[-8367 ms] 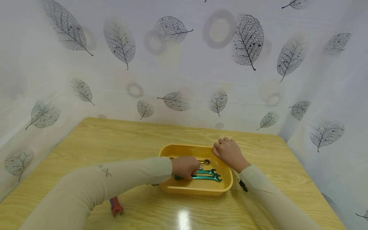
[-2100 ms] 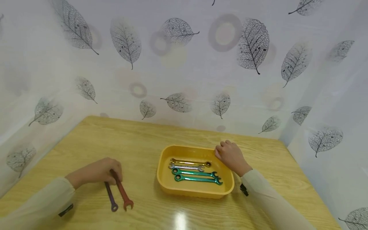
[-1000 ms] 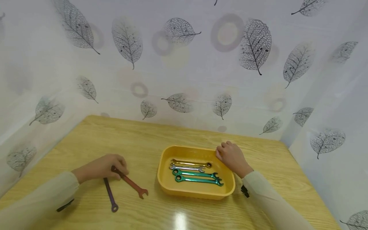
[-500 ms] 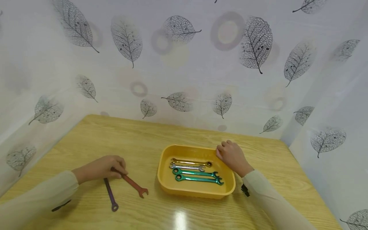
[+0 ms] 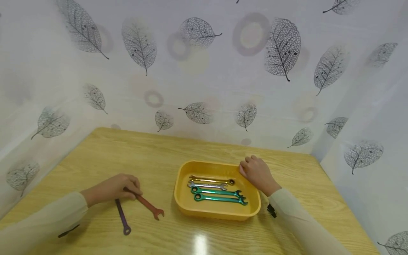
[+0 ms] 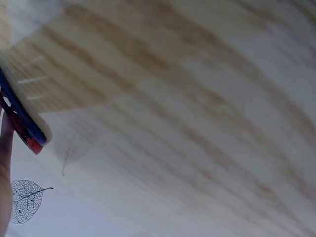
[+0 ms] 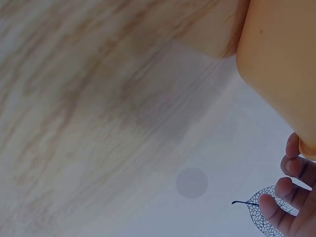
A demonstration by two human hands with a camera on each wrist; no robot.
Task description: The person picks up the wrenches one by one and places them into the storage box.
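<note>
My left hand [image 5: 116, 188] is at the left of the table and pinches the near end of a red wrench [image 5: 148, 204], whose open-ended head points right toward the tray. Beside it, a purple wrench [image 5: 122, 216] lies on the table, its upper end hidden under the hand. In the left wrist view, parts of the red wrench [image 6: 34, 145] and the purple-blue wrench [image 6: 23, 116] show at the left edge. My right hand [image 5: 259, 174] grips the back right rim of a yellow tray [image 5: 216, 214]; in the right wrist view its fingers [image 7: 279, 212] are curled near the tray's rim.
Inside the tray lie a gold wrench [image 5: 211, 180], a silver wrench [image 5: 207, 185] and two green wrenches [image 5: 220, 200], roughly parallel. A wood-grain table [image 5: 149, 152] bears everything. Leaf-patterned walls [image 5: 210, 88] close off its back and sides.
My left hand has left the tray's inside for the wrenches on the left. The red wrench has swung away from the purple one to point right. My right hand keeps its grip.
</note>
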